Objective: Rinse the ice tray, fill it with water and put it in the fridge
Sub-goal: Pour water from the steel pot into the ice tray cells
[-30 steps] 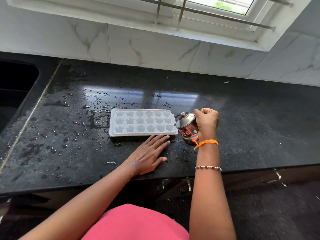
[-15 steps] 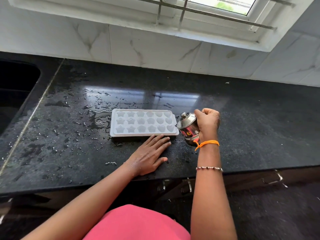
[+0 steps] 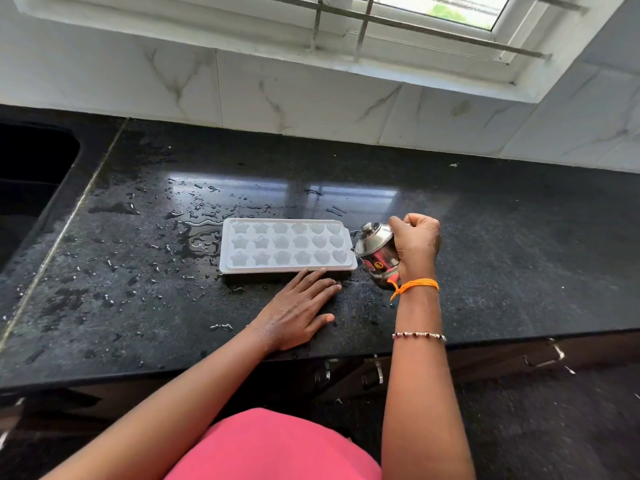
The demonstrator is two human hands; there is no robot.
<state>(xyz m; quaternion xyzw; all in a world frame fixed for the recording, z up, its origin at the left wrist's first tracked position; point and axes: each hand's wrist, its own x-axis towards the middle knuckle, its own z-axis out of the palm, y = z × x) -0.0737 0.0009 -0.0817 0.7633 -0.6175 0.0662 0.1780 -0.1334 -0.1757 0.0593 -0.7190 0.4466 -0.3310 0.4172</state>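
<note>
We tilted the steel pot (image 3: 375,252), gripped in our right hand (image 3: 415,247), at the right end of the left-right ice tray (image 3: 287,245); our left hand (image 3: 298,313) lay flat nearby.

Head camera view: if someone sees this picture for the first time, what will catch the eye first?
Probably the white ice tray with star and heart moulds, bright on the wet black counter. At its right end the right hand tilts a small steel pot towards it. The left hand lies flat on the counter just in front of the tray.
</note>
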